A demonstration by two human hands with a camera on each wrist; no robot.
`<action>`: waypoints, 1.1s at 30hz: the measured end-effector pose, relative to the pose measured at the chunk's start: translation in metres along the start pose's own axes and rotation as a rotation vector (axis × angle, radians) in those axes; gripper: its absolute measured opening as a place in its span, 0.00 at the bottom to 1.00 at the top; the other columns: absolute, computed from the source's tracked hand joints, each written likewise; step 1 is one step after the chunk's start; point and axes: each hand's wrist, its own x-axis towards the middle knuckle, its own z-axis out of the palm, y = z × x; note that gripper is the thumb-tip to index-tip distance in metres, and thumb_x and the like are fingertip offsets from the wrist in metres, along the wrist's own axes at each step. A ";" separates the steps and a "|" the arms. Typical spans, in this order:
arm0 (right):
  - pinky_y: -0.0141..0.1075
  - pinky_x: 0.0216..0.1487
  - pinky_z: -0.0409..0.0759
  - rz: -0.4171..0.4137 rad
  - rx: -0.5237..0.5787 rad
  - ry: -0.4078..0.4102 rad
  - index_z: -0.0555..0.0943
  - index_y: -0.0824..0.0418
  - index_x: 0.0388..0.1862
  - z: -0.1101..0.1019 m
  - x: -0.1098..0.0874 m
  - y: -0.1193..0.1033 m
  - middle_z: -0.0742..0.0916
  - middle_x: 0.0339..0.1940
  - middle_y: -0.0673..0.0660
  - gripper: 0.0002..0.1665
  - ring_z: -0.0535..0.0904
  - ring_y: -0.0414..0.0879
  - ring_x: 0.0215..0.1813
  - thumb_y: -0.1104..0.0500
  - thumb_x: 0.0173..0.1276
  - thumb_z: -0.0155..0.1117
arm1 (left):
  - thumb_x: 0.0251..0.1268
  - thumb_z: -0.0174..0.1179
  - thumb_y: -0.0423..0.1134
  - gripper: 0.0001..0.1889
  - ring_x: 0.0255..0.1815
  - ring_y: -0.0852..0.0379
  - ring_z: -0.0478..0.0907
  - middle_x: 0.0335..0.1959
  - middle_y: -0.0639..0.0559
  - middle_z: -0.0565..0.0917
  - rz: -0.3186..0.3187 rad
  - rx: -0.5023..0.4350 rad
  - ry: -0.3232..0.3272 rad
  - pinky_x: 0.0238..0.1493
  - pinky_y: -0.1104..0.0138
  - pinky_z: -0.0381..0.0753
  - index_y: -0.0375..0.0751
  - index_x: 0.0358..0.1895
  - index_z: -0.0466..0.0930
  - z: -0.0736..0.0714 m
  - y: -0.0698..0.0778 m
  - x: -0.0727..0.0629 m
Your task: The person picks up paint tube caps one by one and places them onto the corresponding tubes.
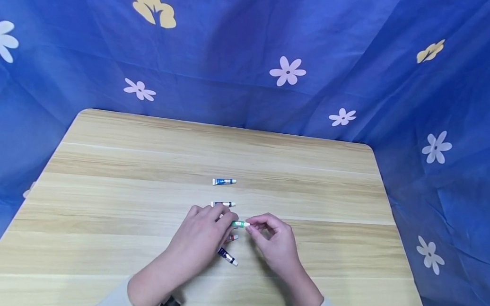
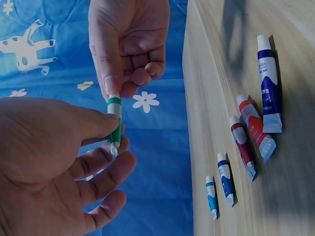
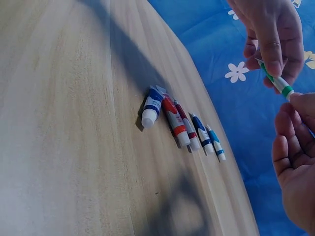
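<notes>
A small green paint tube [image 1: 238,223] with a white cap is held between both hands above the table. My left hand [image 1: 205,231] pinches its body between thumb and fingers, as the left wrist view shows, with the crimped end poking out past the thumb. At the other end, the thumb and fingertips of my right hand [image 1: 277,243] pinch the white cap. Below the hands lie a dark violet tube [image 2: 269,88], an orange-red tube [image 2: 257,128] and a dark red tube [image 2: 242,147]. In the head view my left hand partly covers this group.
Farther back on the wood-grain table [image 1: 141,164] lie a dark blue tube [image 2: 225,179] and a light blue tube [image 1: 224,182], roughly in line with the others. A blue curtain [image 1: 235,52] with flower prints hangs behind the table and along its sides.
</notes>
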 end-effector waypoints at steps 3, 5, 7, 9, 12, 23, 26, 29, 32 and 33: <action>0.34 0.54 0.88 0.041 0.012 -0.002 0.91 0.57 0.46 0.001 0.000 0.001 0.94 0.42 0.56 0.09 0.86 0.37 0.43 0.65 0.68 0.77 | 0.68 0.76 0.45 0.11 0.40 0.57 0.84 0.46 0.55 0.87 -0.004 -0.008 0.002 0.46 0.61 0.76 0.51 0.49 0.86 0.000 0.001 0.000; 0.33 0.52 0.87 0.064 0.015 -0.004 0.91 0.57 0.45 0.002 0.000 0.003 0.94 0.41 0.55 0.07 0.86 0.37 0.42 0.64 0.70 0.77 | 0.68 0.76 0.46 0.12 0.40 0.57 0.84 0.46 0.55 0.87 -0.006 -0.008 0.002 0.46 0.61 0.76 0.51 0.50 0.87 0.000 0.001 -0.001; 0.32 0.49 0.86 0.076 0.013 -0.009 0.90 0.57 0.43 0.003 0.000 0.004 0.93 0.39 0.56 0.03 0.85 0.37 0.40 0.62 0.72 0.75 | 0.69 0.75 0.45 0.12 0.42 0.56 0.84 0.46 0.55 0.87 -0.006 -0.012 0.005 0.47 0.61 0.77 0.50 0.50 0.87 0.000 0.002 -0.001; 0.30 0.44 0.84 0.081 0.013 -0.017 0.90 0.58 0.40 0.004 0.001 0.005 0.92 0.36 0.58 0.02 0.82 0.37 0.36 0.62 0.75 0.73 | 0.70 0.74 0.44 0.11 0.43 0.56 0.85 0.46 0.55 0.88 -0.006 -0.016 0.006 0.48 0.61 0.78 0.50 0.50 0.87 -0.001 0.003 -0.001; 0.29 0.37 0.80 0.100 0.009 -0.028 0.88 0.61 0.34 0.005 0.001 0.006 0.90 0.31 0.62 0.11 0.79 0.36 0.31 0.60 0.79 0.68 | 0.71 0.74 0.44 0.10 0.45 0.55 0.86 0.47 0.55 0.88 -0.004 -0.024 0.004 0.49 0.60 0.78 0.50 0.51 0.88 -0.001 0.005 0.000; 0.33 0.43 0.83 0.098 0.081 -0.078 0.82 0.67 0.40 0.000 0.001 0.012 0.85 0.31 0.65 0.20 0.81 0.45 0.35 0.58 0.90 0.49 | 0.70 0.74 0.44 0.12 0.49 0.54 0.87 0.49 0.54 0.89 -0.017 -0.011 -0.017 0.50 0.59 0.78 0.49 0.52 0.87 -0.001 0.007 0.001; 0.32 0.49 0.85 0.024 0.117 -0.076 0.80 0.71 0.51 -0.004 0.001 0.012 0.87 0.39 0.65 0.09 0.84 0.46 0.42 0.65 0.84 0.58 | 0.69 0.75 0.45 0.12 0.48 0.54 0.87 0.50 0.53 0.89 -0.025 -0.006 -0.015 0.50 0.59 0.78 0.49 0.52 0.87 -0.001 0.005 0.001; 0.32 0.53 0.87 -0.070 0.102 -0.074 0.81 0.72 0.56 -0.005 0.002 0.012 0.89 0.44 0.64 0.13 0.85 0.47 0.46 0.71 0.75 0.66 | 0.69 0.75 0.45 0.13 0.47 0.54 0.86 0.50 0.53 0.89 -0.028 -0.002 -0.019 0.49 0.60 0.77 0.49 0.52 0.87 -0.002 0.004 0.001; 0.33 0.53 0.88 -0.160 0.049 -0.053 0.86 0.67 0.53 -0.005 0.002 0.013 0.91 0.44 0.61 0.15 0.86 0.45 0.45 0.74 0.69 0.71 | 0.69 0.75 0.45 0.13 0.46 0.55 0.86 0.49 0.54 0.89 -0.025 -0.001 -0.023 0.48 0.60 0.77 0.49 0.52 0.87 -0.002 0.003 0.001; 0.34 0.52 0.88 -0.181 0.037 -0.045 0.87 0.65 0.51 -0.005 0.002 0.013 0.91 0.43 0.60 0.14 0.86 0.44 0.45 0.74 0.68 0.72 | 0.69 0.75 0.45 0.13 0.45 0.55 0.85 0.49 0.54 0.88 -0.023 -0.004 -0.024 0.48 0.60 0.77 0.50 0.52 0.87 -0.002 0.003 0.001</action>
